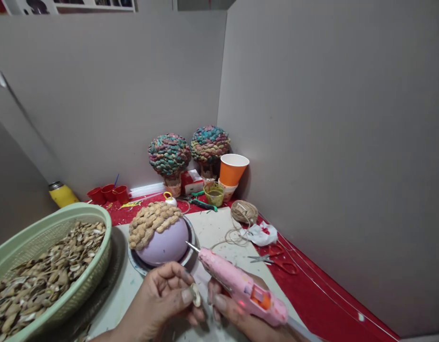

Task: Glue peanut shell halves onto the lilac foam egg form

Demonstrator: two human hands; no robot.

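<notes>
Between thumb and fingers, my left hand [166, 294] pinches a peanut shell half [195, 294], its pale hollow side partly showing. My right hand [237, 313] is wrapped round a pink hot glue gun [237, 280], whose metal nozzle points up and left at a lilac ball [166, 242]. Rows of peanut shells [151, 223] cover the ball's upper left part; the rest is bare. The ball rests in a metal bowl [191, 232] just beyond my hands. At the left, a green basket [107, 228] holds a heap of loose peanut shells [59, 270].
Two colourful shell-covered balloon-shaped pieces [169, 154] stand at the back, near an orange paper cup [233, 170]. Red-handled scissors [276, 260] and a twine ball [244, 211] lie at the right. Red cups [109, 192], green-handled pliers [203, 204] and a yellow bottle [62, 194] sit further back.
</notes>
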